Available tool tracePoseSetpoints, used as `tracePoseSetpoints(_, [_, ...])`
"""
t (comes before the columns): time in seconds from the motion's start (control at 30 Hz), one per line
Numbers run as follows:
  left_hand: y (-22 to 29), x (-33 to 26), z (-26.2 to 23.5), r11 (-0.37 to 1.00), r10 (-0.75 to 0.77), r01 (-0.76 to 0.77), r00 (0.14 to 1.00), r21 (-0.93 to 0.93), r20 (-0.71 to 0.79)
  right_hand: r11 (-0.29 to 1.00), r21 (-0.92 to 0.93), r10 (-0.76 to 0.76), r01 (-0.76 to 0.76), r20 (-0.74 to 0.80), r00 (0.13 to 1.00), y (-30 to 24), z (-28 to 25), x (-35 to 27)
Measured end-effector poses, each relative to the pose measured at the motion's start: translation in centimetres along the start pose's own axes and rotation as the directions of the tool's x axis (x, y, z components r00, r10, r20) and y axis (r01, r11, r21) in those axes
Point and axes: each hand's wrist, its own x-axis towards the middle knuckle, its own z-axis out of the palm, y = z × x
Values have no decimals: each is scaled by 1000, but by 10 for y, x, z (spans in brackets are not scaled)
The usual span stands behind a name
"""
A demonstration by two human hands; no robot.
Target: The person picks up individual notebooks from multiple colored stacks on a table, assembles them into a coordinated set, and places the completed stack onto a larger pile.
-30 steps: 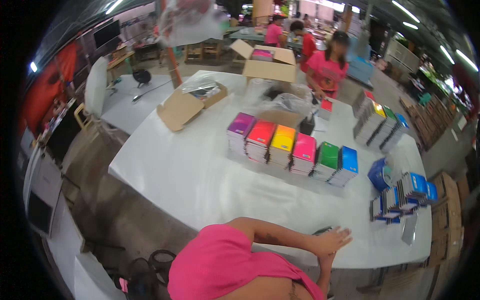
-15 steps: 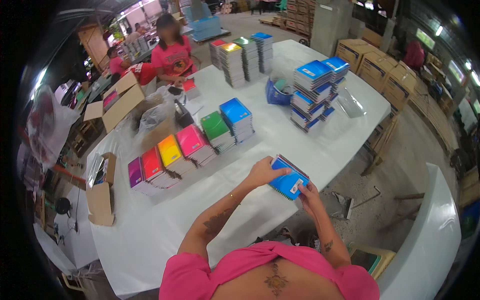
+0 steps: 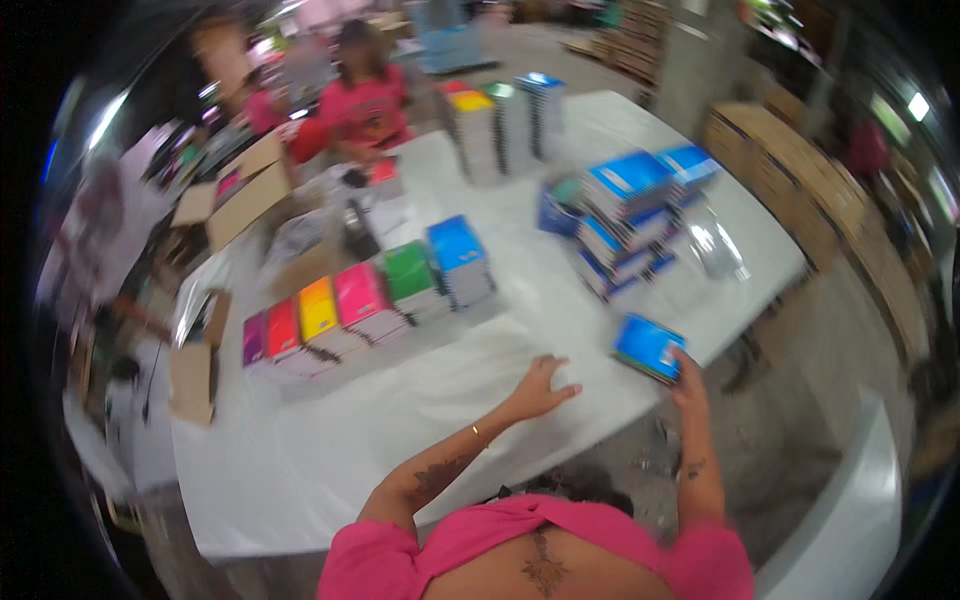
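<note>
A blue spiral notebook [image 3: 648, 346], perhaps more than one, is gripped at its near right edge by my right hand [image 3: 688, 382], above the table's right edge. My left hand [image 3: 540, 388] hovers over the white table with fingers and thumb apart, holding nothing. To its upper left runs a row of notebook stacks: a blue stack [image 3: 458, 248], a green stack [image 3: 408, 272], a pink stack [image 3: 361, 295], then yellow, red and purple ones. Beyond the held notebook stand piled blue notebooks [image 3: 630, 183] in crossed layers. Motion blurs the picture.
Taller notebook stacks [image 3: 478, 140] stand at the table's far side, near a blue container [image 3: 561, 208]. A co-worker in pink [image 3: 365, 105] is across the table by a red notebook [image 3: 384, 172]. Open cardboard boxes [image 3: 245, 195] lie at left; closed cartons [image 3: 785, 165] stand at right.
My left hand has let go of the blue notebook and opened. My right hand has carried it to the right and away from me. The view has shifted slightly.
</note>
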Motion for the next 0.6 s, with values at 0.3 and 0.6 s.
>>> tracePoseSetpoints(0.3, [-69,-93,-40,849,-321,462,836,256,-445,969,220,-68,112,-200,977,-48,-70,135])
tracePoseSetpoints(0.6, [-59,-99,-72,851,-138,414,770,323,-622,986,-147,39,-81,-268,963,-72,-71,152])
